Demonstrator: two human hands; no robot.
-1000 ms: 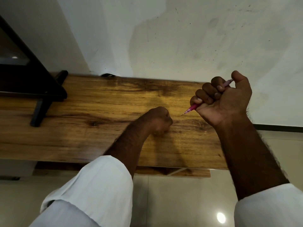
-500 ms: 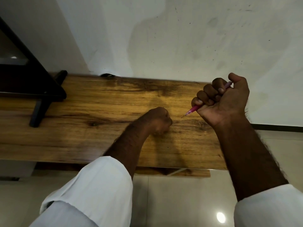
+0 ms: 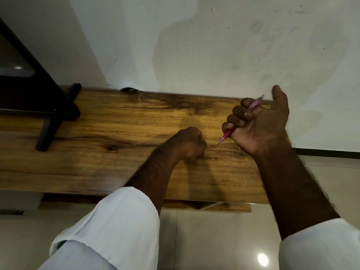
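So the right hand has its fingers curled round a pink pen, tip poking out below them, just beside the fisted left hand resting on the wooden table.

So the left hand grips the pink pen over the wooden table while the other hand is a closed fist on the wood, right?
Not quite: in the head view the right hand grips the pink pen, and the left hand is the closed fist on the wooden table.
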